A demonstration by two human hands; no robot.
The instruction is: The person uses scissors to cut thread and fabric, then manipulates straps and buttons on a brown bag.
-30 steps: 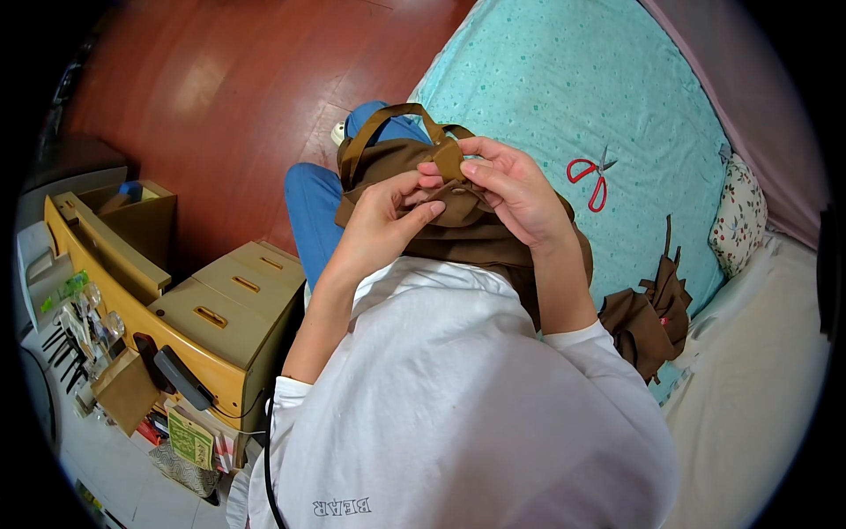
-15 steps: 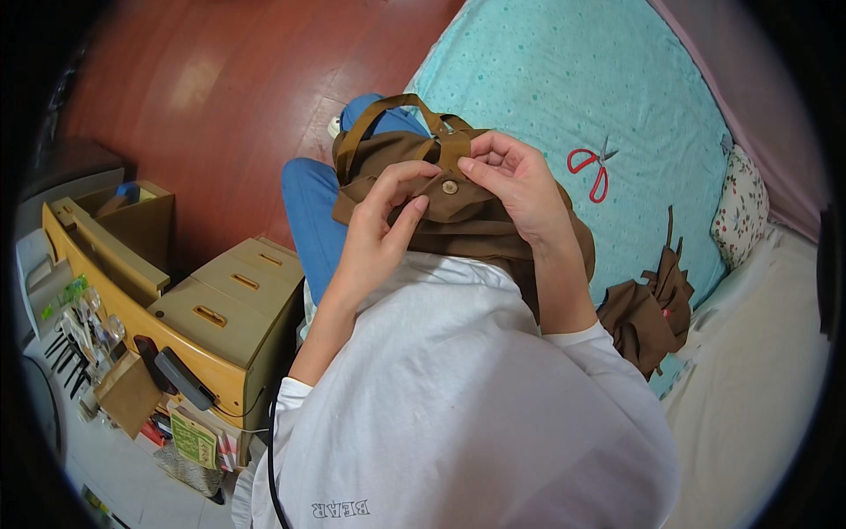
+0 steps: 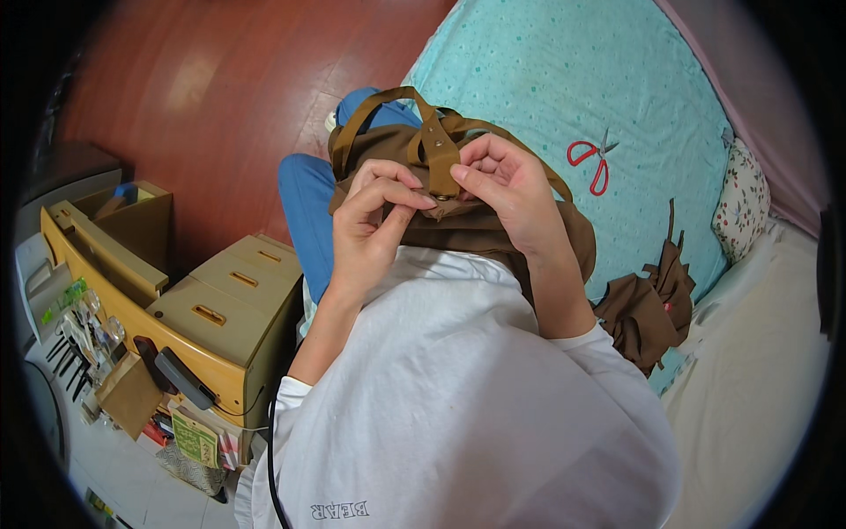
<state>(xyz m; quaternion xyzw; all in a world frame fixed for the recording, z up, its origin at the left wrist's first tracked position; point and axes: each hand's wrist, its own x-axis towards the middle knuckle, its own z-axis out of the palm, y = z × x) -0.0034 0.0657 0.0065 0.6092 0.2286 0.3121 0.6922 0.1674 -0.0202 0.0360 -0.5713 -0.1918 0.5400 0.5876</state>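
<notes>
A brown fabric bag (image 3: 568, 238) lies across my lap, its olive-brown strap (image 3: 438, 150) looping up at the far side. My left hand (image 3: 370, 225) is closed, thumb and fingers pinching the bag's edge below the strap end. My right hand (image 3: 514, 189) pinches the same strap end from its right side, with the other fingers curled. A button sits at the tip of the strap, mostly hidden beneath it. Small round holes or studs show along the strap.
Red-handled scissors (image 3: 597, 160) lie spread on the turquoise bedding (image 3: 538, 79) to my right. Crumpled brown cloth (image 3: 639, 317) lies near a floral pillow (image 3: 741, 203). At left stands a drawer cabinet (image 3: 233, 282) beside a cluttered white tabletop (image 3: 115, 463). Reddish flooring (image 3: 238, 79) extends ahead.
The strap end has come down over the button, which was in full view before. My left fingers have shifted right and closed in under it. My right hand has moved slightly left.
</notes>
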